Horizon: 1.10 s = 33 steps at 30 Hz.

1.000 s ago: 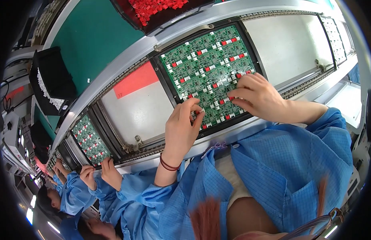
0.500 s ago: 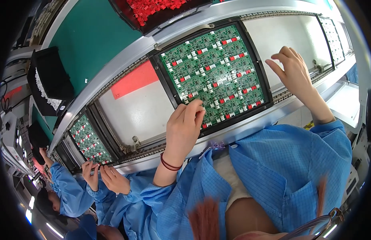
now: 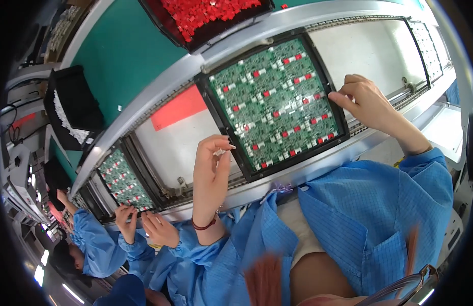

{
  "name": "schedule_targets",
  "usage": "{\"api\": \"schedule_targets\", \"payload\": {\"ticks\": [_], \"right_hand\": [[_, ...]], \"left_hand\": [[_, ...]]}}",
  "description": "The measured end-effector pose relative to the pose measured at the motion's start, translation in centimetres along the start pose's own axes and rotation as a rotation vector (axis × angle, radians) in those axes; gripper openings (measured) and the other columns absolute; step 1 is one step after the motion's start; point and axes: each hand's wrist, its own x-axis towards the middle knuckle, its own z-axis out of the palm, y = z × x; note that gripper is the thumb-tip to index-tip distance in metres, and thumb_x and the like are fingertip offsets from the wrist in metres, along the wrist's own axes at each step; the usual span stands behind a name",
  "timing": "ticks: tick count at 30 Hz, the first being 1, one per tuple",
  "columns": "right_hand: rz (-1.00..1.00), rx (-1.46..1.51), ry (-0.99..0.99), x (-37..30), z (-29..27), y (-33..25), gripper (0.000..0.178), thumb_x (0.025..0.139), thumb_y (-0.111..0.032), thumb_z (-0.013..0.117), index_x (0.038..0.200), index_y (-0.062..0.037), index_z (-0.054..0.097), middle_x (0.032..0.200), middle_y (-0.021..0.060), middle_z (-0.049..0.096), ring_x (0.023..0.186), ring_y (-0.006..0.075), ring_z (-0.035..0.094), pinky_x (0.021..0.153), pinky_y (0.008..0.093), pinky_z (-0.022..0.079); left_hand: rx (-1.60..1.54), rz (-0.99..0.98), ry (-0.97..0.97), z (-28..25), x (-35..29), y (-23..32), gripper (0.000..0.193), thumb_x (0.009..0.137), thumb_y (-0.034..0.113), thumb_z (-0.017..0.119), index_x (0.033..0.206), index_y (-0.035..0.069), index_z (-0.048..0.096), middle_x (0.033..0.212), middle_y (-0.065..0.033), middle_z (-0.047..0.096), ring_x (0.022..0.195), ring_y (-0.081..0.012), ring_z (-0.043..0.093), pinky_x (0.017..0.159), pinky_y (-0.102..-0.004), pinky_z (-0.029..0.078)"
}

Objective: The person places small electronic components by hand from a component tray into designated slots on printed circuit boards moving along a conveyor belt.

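Note:
A black frame (image 3: 235, 153) holds a green panel of circuit boards (image 3: 277, 104), dotted with red and white connectors. Just off its lower left side is my left hand (image 3: 211, 166), with thumb and forefinger pinched around a small white part (image 3: 231, 147). My right hand (image 3: 366, 104) is at the frame's right bar, its thumb tip over the bar's edge. The fingers of that hand are curled in; whatever they hold, if anything, is hidden.
The frame rests on a conveyor with chain rails (image 3: 167, 106). Beyond stand a black bin of red parts (image 3: 211, 18) and a black box of white parts (image 3: 68, 120). A red sheet (image 3: 178, 109) lies left of the frame. A co-worker's hands (image 3: 157, 229) are at another board panel (image 3: 124, 176).
My left hand has moved left, off the panel to beside the frame. My right hand has come down and left to the frame's edge, its fingers curling in. The view has shifted slightly.

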Motion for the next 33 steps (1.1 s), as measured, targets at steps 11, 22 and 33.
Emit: {"api": "schedule_targets", "payload": {"ticks": [11, 22, 33], "right_hand": [[-0.451, -0.145, 0.088, 5.2, -1.6, 5.0, 0.022, 0.084, -0.023, 0.059, 0.082, -0.0017, 0.063, 0.077, 0.0113, 0.056, 0.075, 0.0288, 0.057, 0.07, 0.0382, 0.046], [-0.26, -0.453, 0.607, 16.8, -3.7, -4.6, 0.014, 0.073, -0.004, 0.055, 0.083, 0.002, 0.062, 0.095, 0.0177, 0.059, 0.089, 0.0318, 0.057, 0.078, 0.0392, 0.048], [-0.401, -0.269, 0.437, 21.3, -3.1, -4.1, 0.016, 0.068, -0.001, 0.057, 0.081, 0.003, 0.065, 0.091, 0.0205, 0.062, 0.09, 0.0335, 0.061, 0.077, 0.0395, 0.051]], "left_hand": [[-0.123, -0.042, 0.1, 6.3, 3.3, 2.3, 0.019, 0.087, -0.009, 0.048, 0.104, -0.002, 0.054, 0.12, -0.0127, 0.052, 0.112, -0.0231, 0.054, 0.095, -0.0296, 0.043], [-0.004, -0.08, 0.329, 5.2, 3.5, 1.7, 0.013, 0.083, 0.003, 0.064, 0.093, -0.003, 0.061, 0.077, -0.0077, 0.065, 0.064, -0.01, 0.06, 0.057, -0.0199, 0.047], [0.046, 0.039, 0.353, 4.3, 4.2, -0.6, 0.015, 0.086, 0.002, 0.059, 0.098, -0.006, 0.063, 0.089, -0.0081, 0.062, 0.079, -0.0144, 0.063, 0.068, -0.0238, 0.052]]}}
